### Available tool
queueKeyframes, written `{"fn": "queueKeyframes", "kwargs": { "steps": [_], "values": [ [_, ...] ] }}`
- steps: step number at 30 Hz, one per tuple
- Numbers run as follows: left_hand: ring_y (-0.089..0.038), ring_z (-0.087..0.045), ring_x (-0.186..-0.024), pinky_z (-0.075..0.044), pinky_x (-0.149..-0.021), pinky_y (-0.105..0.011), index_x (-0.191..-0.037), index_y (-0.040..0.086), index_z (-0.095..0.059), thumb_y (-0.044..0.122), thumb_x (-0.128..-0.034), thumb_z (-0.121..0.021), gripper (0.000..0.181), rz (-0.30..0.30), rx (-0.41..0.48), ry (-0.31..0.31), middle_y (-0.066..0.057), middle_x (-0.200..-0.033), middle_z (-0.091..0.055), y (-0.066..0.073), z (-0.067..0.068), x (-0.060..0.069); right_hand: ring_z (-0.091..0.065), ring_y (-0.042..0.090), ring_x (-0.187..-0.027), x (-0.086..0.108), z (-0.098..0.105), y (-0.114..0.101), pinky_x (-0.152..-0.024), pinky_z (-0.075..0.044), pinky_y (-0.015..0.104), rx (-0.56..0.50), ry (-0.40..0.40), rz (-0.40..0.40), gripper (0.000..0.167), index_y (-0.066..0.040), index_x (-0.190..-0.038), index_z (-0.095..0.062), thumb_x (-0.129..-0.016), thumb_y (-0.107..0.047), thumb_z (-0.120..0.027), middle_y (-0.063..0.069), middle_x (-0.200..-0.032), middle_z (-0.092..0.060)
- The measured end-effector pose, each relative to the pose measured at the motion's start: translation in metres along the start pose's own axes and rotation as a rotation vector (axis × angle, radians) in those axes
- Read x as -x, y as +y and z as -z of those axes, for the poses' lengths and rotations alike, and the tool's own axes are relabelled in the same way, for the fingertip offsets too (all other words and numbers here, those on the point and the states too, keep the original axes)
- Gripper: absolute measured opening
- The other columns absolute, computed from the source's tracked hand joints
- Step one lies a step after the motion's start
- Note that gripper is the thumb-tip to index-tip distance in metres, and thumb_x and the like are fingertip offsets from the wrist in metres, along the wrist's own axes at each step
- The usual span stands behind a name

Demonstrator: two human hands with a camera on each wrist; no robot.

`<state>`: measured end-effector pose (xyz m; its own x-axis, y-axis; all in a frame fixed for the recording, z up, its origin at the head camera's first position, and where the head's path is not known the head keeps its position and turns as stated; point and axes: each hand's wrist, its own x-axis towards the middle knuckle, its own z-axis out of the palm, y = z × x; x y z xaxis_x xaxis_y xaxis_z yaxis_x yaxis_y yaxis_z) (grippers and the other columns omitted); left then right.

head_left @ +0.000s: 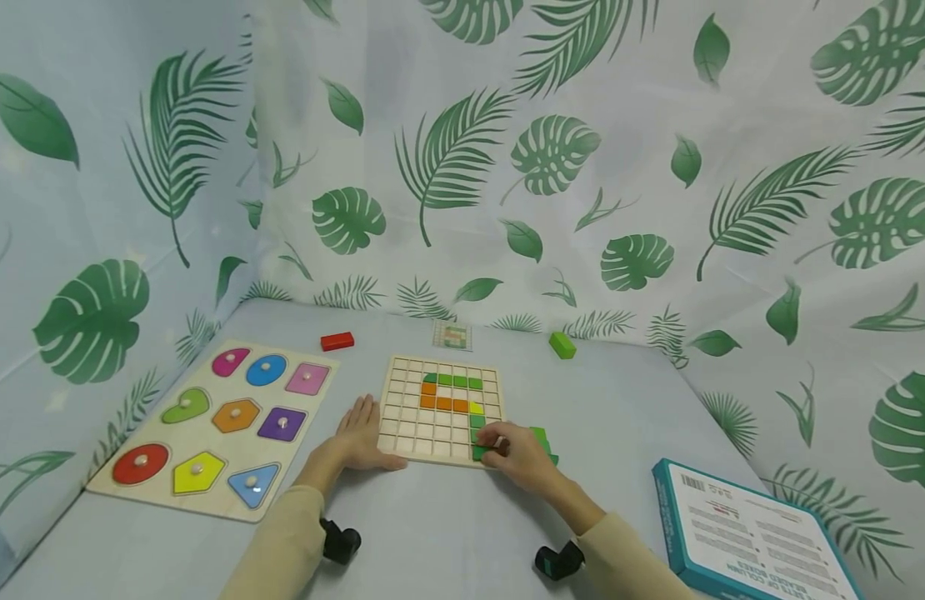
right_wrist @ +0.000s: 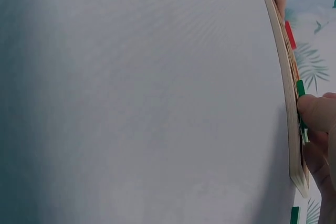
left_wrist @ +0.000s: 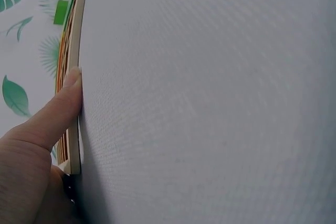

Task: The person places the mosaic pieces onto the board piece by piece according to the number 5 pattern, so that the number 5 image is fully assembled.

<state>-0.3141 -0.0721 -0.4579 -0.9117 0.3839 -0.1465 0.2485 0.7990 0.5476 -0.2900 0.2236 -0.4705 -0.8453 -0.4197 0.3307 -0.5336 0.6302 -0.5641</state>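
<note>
A wooden grid board (head_left: 417,429) lies in the middle of the table, with orange, yellow and green blocks in some of its squares. My left hand (head_left: 360,440) rests at its left side, fingers straight. The left thumb (left_wrist: 67,95) lies against the board's front edge in the left wrist view. At the front right corner my right hand (head_left: 518,452) pinches a green block (right_wrist: 301,88); the fingers partly hide it. More green blocks (head_left: 541,437) lie just right of the board, partly behind that hand.
A shape puzzle board (head_left: 158,407) with knobbed pieces lies at left. Behind the grid board are a red block (head_left: 337,341), a small pattern card (head_left: 452,336) and a light green block (head_left: 562,345). A blue-edged box (head_left: 755,533) sits at front right. Leaf-printed cloth (head_left: 462,275) encloses the table.
</note>
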Motion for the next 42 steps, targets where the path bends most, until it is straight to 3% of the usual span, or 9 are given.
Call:
{"fn": "queueKeyframes", "kwargs": {
  "steps": [7, 17, 25, 39, 42],
  "values": [
    [-0.04, 0.004, -0.141, 0.001, -0.113, -0.048, -0.144, -0.015, -0.007, 0.045, -0.075, -0.074, 0.114, 0.001, 0.011, -0.014, -0.031, -0.152, 0.0, -0.0023, -0.0036, -0.0036, -0.055, 0.009, -0.079, -0.001, -0.0017, -0.0001, -0.067, -0.049, 0.024, 0.041, 0.008, -0.029, 0.026, -0.008, -0.103, -0.067, -0.078, -0.001, -0.072, -0.006, -0.091, -0.066],
    [-0.039, 0.005, -0.141, 0.001, -0.113, -0.048, -0.144, -0.015, -0.007, 0.049, -0.0733, -0.075, 0.117, 0.003, 0.039, -0.005, -0.031, -0.152, 0.001, -0.0044, -0.0049, -0.0046, -0.055, 0.01, -0.078, 0.0, -0.0032, 0.0027, -0.064, -0.049, 0.024, 0.046, 0.037, 0.011, 0.024, -0.007, -0.1, -0.067, -0.078, 0.002, -0.072, -0.003, -0.09, -0.065],
    [-0.04, 0.005, -0.141, 0.002, -0.113, -0.049, -0.143, -0.016, -0.008, 0.049, -0.0732, -0.075, 0.117, -0.005, 0.045, -0.005, -0.031, -0.152, 0.001, -0.0056, -0.0046, -0.0041, -0.055, 0.01, -0.08, 0.0002, -0.0009, 0.0017, -0.066, -0.05, 0.024, 0.044, 0.023, -0.03, 0.022, -0.008, -0.1, -0.068, -0.079, 0.0, -0.072, -0.003, -0.089, -0.065],
    [-0.04, 0.002, -0.141, -0.002, -0.113, -0.049, -0.144, -0.015, -0.007, 0.046, -0.0753, -0.075, 0.114, 0.014, -0.006, -0.017, -0.031, -0.152, 0.0, -0.001, -0.0012, -0.0025, -0.053, 0.008, -0.072, -0.0025, -0.0016, 0.0035, -0.061, -0.048, 0.022, 0.088, 0.056, 0.003, 0.024, -0.007, -0.099, -0.065, -0.078, 0.004, -0.07, -0.004, -0.085, -0.063],
    [-0.04, 0.003, -0.141, -0.001, -0.113, -0.048, -0.144, -0.015, -0.007, 0.05, -0.0731, -0.075, 0.118, 0.005, 0.0, -0.014, -0.031, -0.152, 0.0, -0.0023, -0.0018, -0.0024, -0.054, 0.01, -0.074, -0.0029, -0.0004, 0.0026, -0.062, -0.049, 0.023, 0.043, 0.056, -0.017, 0.023, -0.005, -0.101, -0.065, -0.08, 0.005, -0.067, -0.002, -0.085, -0.064]
  ]
}}
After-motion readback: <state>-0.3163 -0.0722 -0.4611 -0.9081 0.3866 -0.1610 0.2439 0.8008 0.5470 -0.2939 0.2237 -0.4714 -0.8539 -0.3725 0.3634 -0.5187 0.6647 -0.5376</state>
